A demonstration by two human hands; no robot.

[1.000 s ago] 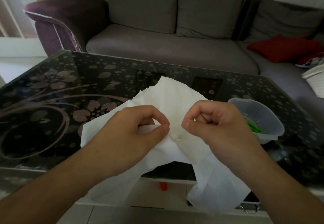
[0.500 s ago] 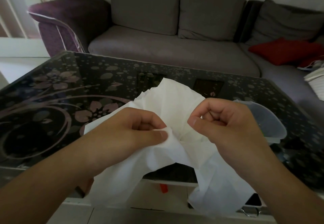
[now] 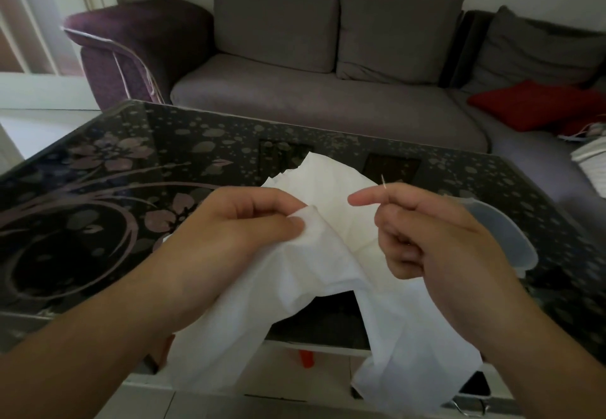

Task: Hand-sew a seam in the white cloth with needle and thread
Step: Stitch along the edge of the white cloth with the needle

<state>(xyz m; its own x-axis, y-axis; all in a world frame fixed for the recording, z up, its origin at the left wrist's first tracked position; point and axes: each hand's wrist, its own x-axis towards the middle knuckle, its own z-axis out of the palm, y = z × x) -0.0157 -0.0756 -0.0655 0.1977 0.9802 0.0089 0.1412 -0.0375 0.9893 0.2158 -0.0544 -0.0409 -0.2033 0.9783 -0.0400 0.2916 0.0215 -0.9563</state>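
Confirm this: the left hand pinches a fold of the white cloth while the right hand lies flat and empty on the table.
Not quite. The head view shows the right hand raised, pinching the needle. The left hand does pinch the white cloth.

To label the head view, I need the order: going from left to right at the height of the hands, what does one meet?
Left hand → white cloth → needle → right hand → plastic bowl.

Left hand (image 3: 242, 225) pinches white cloth (image 3: 328, 254) fold — right hand (image 3: 436, 238) holds needle (image 3: 384, 183).
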